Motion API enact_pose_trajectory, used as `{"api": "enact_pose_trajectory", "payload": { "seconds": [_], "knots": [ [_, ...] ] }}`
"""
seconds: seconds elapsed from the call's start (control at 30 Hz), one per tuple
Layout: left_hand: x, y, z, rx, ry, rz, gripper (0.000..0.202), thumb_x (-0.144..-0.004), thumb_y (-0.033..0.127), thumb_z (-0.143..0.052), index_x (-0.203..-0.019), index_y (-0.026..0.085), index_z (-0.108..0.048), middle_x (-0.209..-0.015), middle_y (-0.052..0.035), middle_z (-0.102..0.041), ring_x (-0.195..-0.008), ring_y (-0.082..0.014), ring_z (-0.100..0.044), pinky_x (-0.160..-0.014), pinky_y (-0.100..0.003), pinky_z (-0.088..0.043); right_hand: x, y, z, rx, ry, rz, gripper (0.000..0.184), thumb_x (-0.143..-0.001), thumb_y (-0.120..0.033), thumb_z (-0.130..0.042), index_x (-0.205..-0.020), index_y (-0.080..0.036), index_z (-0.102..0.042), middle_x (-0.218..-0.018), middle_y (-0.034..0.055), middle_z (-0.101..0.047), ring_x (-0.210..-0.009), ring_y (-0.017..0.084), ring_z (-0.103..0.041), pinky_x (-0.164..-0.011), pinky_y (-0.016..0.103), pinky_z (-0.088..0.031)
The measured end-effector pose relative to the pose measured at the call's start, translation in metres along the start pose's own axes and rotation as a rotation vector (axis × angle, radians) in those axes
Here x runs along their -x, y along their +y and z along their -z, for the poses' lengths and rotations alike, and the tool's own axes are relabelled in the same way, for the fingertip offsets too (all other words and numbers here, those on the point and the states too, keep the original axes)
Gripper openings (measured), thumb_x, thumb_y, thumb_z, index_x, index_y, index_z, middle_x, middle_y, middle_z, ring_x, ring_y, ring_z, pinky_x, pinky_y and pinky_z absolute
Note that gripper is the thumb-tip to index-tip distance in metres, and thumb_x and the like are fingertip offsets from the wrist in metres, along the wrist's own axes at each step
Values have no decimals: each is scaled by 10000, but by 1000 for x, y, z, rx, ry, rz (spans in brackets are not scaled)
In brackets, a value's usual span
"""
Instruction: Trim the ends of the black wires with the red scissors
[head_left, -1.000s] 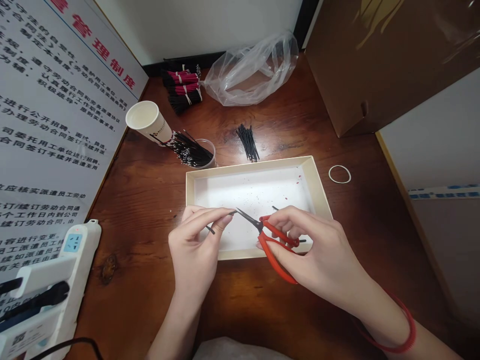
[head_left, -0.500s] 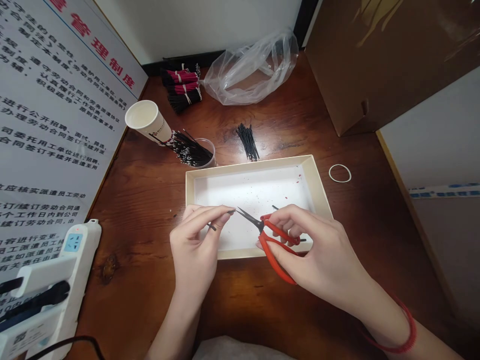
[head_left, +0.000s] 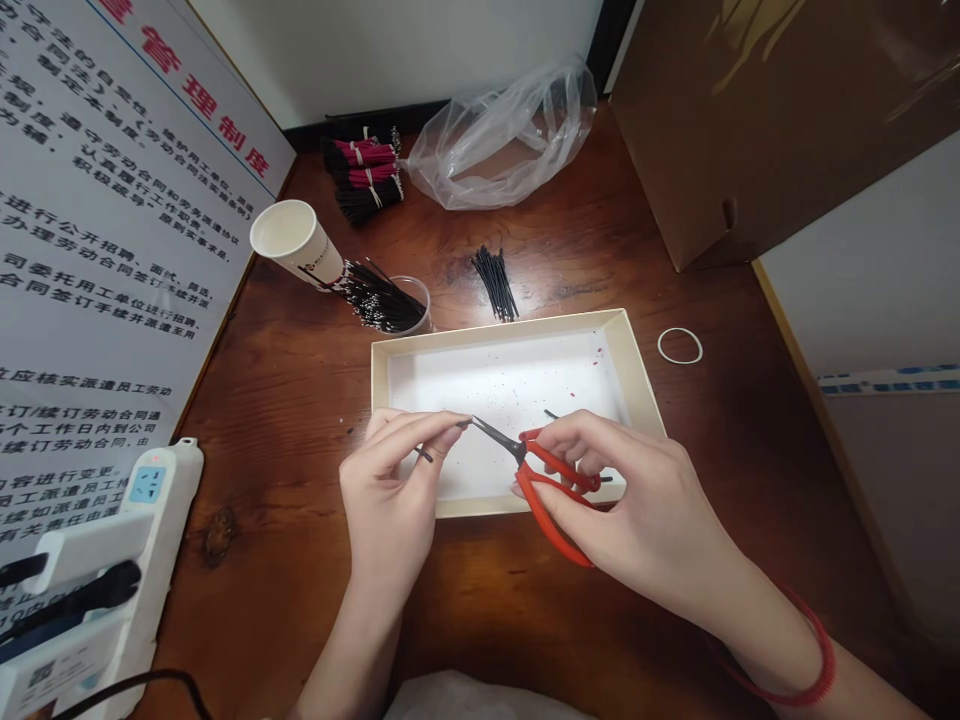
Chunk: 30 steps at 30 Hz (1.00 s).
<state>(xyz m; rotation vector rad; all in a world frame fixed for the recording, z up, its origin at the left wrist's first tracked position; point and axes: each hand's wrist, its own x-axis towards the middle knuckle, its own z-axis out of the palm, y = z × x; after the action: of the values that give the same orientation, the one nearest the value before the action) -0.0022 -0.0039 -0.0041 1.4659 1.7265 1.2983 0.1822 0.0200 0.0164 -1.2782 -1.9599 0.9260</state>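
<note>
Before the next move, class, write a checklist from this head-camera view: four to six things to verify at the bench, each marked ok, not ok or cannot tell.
Left hand pinches the short black wire between its fingertips: ok.
Right hand holds the red-handled scissors firmly: ok.
Scissor blades are on the wire: cannot tell; their tips are right by its end.
Cardboard tray lies beneath both hands: ok.
Loose black wires lie apart from the hands: ok.
Paper cup stands upright: not ok; it lies tilted against the wires in the clear cup.
</note>
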Motion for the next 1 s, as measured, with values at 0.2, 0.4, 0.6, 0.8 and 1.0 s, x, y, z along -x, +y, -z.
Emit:
{"api": "enact_pose_trajectory", "payload": {
  "seconds": [0.2, 0.4, 0.6, 0.8, 1.0],
  "knots": [
    [-1, 0, 0, 2, 2, 2, 181, -852, 138, -724, -856, 298, -807, -785, 25, -772, -732, -146, -586, -666, -268, -460, -1, 0, 0, -4, -2, -5, 137, -773, -57, -694, -812, -159, -613, -634, -69, -567, -544, 15, -469, -514, 107, -419],
    [0, 0, 0, -11, -3, -13, 195, -856, 134, -716, -857, 309, -803, -783, 36, -772, -735, -146, -590, -667, -269, -452, 0, 0, 0, -14, -16, -12, 117, -794, -64, -674, -810, -164, -616, -634, -60, -573, -536, 22, -466, -477, 122, -396],
    [-1, 1, 0, -9, -12, -20, 190, -868, 124, -702, -851, 289, -793, -791, 35, -771, -744, -139, -597, -678, -262, -461, 0, 1, 1, 10, 21, -17, 121, -796, -72, -679, -798, -177, -620, -670, -52, -640, -556, 31, -516, -500, 131, -421],
    [-1, 1, 0, 14, -35, 3, 190, -899, 125, -660, -854, 269, -775, -799, 24, -757, -791, -139, -615, -701, -251, -474, -1, 0, 0, 21, 25, -16, 156, -754, -86, -728, -804, -168, -605, -651, -66, -605, -529, 16, -485, -512, 118, -436],
    [0, 1, -1, 0, -40, -2, 191, -900, 119, -650, -845, 257, -770, -791, 13, -756, -787, -147, -614, -690, -255, -476, -1, -1, -2, 17, 7, -19, 140, -767, -93, -709, -809, -177, -605, -635, -65, -587, -535, 28, -491, -506, 135, -433]
  ]
}}
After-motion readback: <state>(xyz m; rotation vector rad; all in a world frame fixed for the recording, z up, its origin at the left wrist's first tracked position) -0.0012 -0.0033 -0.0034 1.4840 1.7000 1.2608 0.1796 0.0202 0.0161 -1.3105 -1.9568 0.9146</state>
